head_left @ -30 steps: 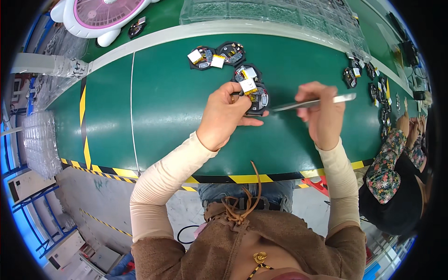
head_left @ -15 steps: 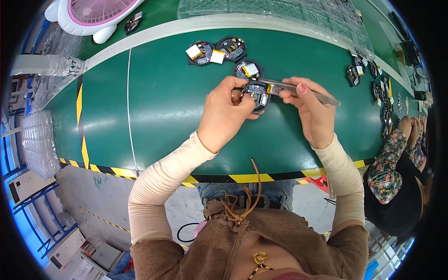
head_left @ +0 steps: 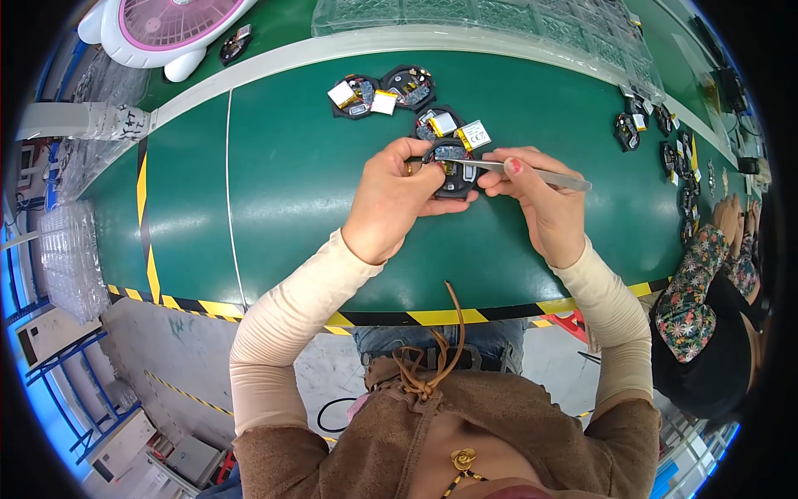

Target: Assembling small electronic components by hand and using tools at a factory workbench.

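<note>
My left hand [head_left: 389, 193] is closed around the left side of a round black device housing [head_left: 455, 190] with a circuit board [head_left: 451, 153] inside. A pair of metal tweezers [head_left: 544, 175] is pinched in my right hand [head_left: 540, 195], its tips over the board. A silver battery pouch [head_left: 475, 135] with yellow tape sticks out at the housing's upper right. Just beyond lies another open black housing [head_left: 429, 125] with a white battery pouch [head_left: 443, 124] on it. Two more housings, a left one [head_left: 356, 104] and a right one [head_left: 410, 86], lie farther back, with battery pouches beside them.
Clear plastic trays [head_left: 482, 21] are stacked behind the green work table [head_left: 316, 175]. A pink and white fan [head_left: 176, 25] stands at the far left. Several housings [head_left: 628, 131] lie at the right, near another person's floral sleeve [head_left: 690, 312]. Striped tape [head_left: 449, 317] marks the front edge.
The battery pouch has shifted from beside my right fingers to the housing's upper right. My right hand moved slightly left, bringing the tweezers' tips from the housing's upper edge onto the board.
</note>
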Demonstrator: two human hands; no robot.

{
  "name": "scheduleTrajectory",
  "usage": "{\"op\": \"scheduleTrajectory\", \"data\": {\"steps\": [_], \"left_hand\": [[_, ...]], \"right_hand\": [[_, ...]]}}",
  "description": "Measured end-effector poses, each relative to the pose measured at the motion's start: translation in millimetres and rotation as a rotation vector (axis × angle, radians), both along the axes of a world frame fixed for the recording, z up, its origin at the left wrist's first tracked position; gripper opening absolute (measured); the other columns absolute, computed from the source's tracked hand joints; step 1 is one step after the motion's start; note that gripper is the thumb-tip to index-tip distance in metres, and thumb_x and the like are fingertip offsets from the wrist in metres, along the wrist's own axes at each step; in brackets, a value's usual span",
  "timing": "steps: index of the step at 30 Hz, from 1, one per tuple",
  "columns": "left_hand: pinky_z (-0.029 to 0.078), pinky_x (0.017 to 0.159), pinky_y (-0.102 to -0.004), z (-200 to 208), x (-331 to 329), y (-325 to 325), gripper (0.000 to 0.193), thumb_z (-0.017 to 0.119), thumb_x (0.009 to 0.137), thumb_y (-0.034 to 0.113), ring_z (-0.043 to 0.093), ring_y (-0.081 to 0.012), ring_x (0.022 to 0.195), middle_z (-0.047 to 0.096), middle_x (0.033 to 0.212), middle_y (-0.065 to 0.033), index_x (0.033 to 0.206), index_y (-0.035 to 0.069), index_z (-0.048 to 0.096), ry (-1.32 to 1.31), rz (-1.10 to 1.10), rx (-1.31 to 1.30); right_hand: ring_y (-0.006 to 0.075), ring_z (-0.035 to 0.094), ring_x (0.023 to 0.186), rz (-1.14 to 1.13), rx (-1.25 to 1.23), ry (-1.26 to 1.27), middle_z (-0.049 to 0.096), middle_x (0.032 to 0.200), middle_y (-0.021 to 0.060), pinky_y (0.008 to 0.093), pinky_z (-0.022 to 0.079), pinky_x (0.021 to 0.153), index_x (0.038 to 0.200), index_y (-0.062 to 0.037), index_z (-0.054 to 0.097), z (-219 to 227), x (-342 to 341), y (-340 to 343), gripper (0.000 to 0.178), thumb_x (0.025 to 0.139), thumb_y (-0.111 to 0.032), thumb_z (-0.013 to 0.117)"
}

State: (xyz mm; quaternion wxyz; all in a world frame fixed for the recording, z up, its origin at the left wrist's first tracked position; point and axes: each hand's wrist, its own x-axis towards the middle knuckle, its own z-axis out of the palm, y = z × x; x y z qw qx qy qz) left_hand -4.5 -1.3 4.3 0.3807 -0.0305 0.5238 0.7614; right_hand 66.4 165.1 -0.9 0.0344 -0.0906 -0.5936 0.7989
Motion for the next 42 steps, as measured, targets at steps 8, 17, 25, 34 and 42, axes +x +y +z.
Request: {"op": "scheduleTrajectory", "data": {"steps": [8,17,25,34,42], "left_hand": [[0.056,0.068,-0.0328,0.3,-1.0,-0.4,0.022,0.042,0.084,-0.001,0.063,-0.0264,0.078,0.056,0.095,-0.0189,0.104,-0.010,0.037,-0.002,-0.006,0.000],[0.056,0.069,-0.0335,1.2,-1.6,-0.1,0.020,0.041,0.085,0.000,0.063,-0.0265,0.079,0.056,0.095,-0.0195,0.102,-0.010,0.037,-0.017,0.021,0.027],[0.056,0.071,-0.0330,-1.5,-1.2,0.5,0.019,0.042,0.085,0.000,0.062,-0.0252,0.080,0.056,0.096,-0.0191,0.101,-0.009,0.038,-0.030,0.049,0.064],[0.055,0.074,-0.0339,-5.1,-2.1,-1.8,0.022,0.042,0.085,-0.001,0.061,-0.0239,0.083,0.056,0.096,-0.0179,0.105,-0.008,0.035,-0.008,0.000,0.067],[0.055,0.075,-0.0355,-4.5,-1.6,-0.2,0.023,0.041,0.084,-0.003,0.061,-0.0247,0.084,0.055,0.095,-0.0179,0.105,-0.008,0.034,-0.027,-0.022,0.123]], "right_hand": [[0.0216,0.061,0.079,-0.009,0.131,0.144,0.059,0.097,0.0181,0.0301,0.051,0.071,0.101,0.0072,0.056,-3.1,0.8,-0.1,0.021,0.086,-0.006,0.050],[0.0228,0.061,0.079,0.001,0.128,0.104,0.057,0.097,0.0182,0.0287,0.050,0.069,0.100,0.0084,0.057,-2.1,2.5,0.7,0.020,0.085,-0.004,0.050],[0.0219,0.061,0.083,0.019,0.426,0.295,0.056,0.100,0.0173,0.0280,0.050,0.072,0.099,0.0069,0.058,-4.1,6.4,-4.2,0.018,0.083,0.002,0.052],[0.0221,0.062,0.081,0.014,0.107,0.032,0.059,0.098,0.0188,0.0294,0.051,0.072,0.101,0.0078,0.056,1.7,-1.3,-1.7,0.020,0.086,-0.004,0.050],[0.0213,0.062,0.080,0.047,-0.245,-0.087,0.059,0.100,0.0206,0.0288,0.051,0.073,0.102,0.0061,0.056,0.2,-2.8,7.8,0.023,0.086,-0.010,0.053]]}}
